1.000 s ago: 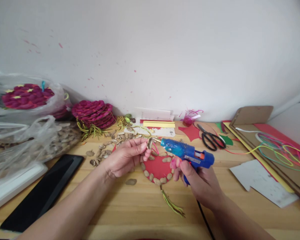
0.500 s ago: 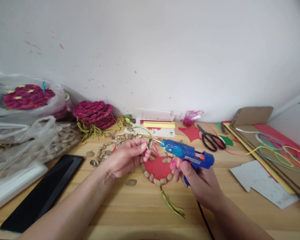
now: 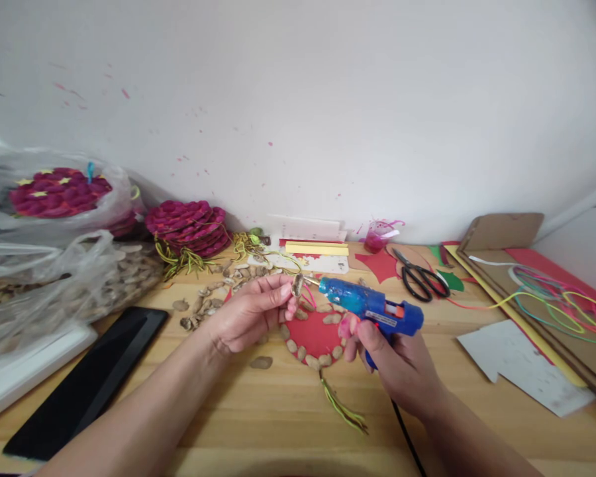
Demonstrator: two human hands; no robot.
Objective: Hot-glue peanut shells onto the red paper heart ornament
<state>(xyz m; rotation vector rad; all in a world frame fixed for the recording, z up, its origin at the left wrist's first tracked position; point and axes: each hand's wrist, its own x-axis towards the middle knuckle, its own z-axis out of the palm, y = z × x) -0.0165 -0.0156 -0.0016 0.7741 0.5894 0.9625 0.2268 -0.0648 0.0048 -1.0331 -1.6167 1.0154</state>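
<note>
Between the thumb and fingers of my left hand [image 3: 253, 310] is a peanut shell [image 3: 297, 286], its hollow side turned to the right. My right hand [image 3: 402, 368] is wrapped round the handle of a blue hot glue gun [image 3: 370, 306], whose metal nozzle points left and reaches the shell. Whether the tip touches it I cannot tell. Below both hands lies a red paper disc [image 3: 314, 334] with peanut shells along its edge. A yellow-green and dark string tassel [image 3: 342, 407] trails from its near edge. One loose shell [image 3: 261, 362] lies left of the disc.
Loose shells [image 3: 206, 305] lie behind my left hand. At left are a bag of shells [image 3: 129, 271], a black flat panel [image 3: 89, 384] and stacked magenta discs [image 3: 189, 228]. Scissors [image 3: 420, 278], a cup of pink liquid [image 3: 376, 238] and cardboard [image 3: 506, 232] sit at right. A black cord [image 3: 407, 437] runs toward me.
Both hands hold almost the same pose, with the nozzle still at the shell. The glue gun has shifted very slightly left, and the view has moved a touch.
</note>
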